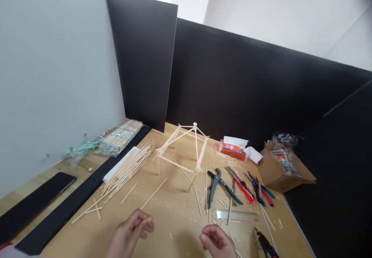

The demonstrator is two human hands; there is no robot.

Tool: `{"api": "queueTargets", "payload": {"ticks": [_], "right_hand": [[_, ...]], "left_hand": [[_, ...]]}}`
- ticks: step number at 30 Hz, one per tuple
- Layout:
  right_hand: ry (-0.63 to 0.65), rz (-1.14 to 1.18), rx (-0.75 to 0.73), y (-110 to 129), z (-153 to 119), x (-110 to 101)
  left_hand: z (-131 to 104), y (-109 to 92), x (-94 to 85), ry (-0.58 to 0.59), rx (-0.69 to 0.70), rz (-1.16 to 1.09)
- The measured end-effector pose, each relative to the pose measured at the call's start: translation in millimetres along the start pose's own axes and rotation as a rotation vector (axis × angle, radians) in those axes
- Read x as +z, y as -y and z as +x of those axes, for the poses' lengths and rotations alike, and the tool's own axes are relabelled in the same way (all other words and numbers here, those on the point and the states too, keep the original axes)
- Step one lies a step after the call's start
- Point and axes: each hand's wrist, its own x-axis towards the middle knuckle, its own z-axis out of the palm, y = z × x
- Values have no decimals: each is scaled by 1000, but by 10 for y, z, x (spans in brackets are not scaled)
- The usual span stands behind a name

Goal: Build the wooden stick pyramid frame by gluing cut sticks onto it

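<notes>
My left hand [134, 229] is closed above the near part of the table, thumb and fingertips pressed together. A thin wooden stick [154, 193] runs up and right from behind its knuckles; I cannot tell if it is held or lies on the table. To the right, my right hand [216, 241] is also closed, fingers curled against the thumb. Whatever sits in either pinch is hidden or too small to name. Beyond both hands stands a house-shaped frame of wooden sticks [177, 162], on legs, with sloping sticks meeting at a peak.
Loose sticks [129, 169] lie in a pile at left, near bagged sticks [123, 136] and a phone [37, 202]. At right are black cutters [215, 186], a red-handled knife [242, 186], pliers [261, 192], a ruler [238, 215], a tissue pack [232, 149], a cardboard box [273, 172] and a glue gun [265, 244].
</notes>
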Motion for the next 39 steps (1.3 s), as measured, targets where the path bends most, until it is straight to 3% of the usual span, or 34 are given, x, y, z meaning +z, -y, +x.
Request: {"api": "queueTargets", "payload": {"ticks": [8,11,15,23,27,34,39], "right_hand": [[-111,-49,72,-4,0,21],[-138,-72,-31,-28,63,21],[-96,-137,-173,-14,262,97],[43,-307,-294,49,804,500],[60,-323,-317,19,922,634],[66,-305,-328,34,953,644],[48,-283,-309,2,978,602]], "left_hand": [[-60,28,10,-29,62,226],[12,59,-39,-73,133,270],[288,110,-64,-135,359,266],[1128,101,90,-168,336,159],[1367,118,137,-178,305,148],[1524,68,76,-181,329,150],[1316,-62,61,-367,380,178]]}}
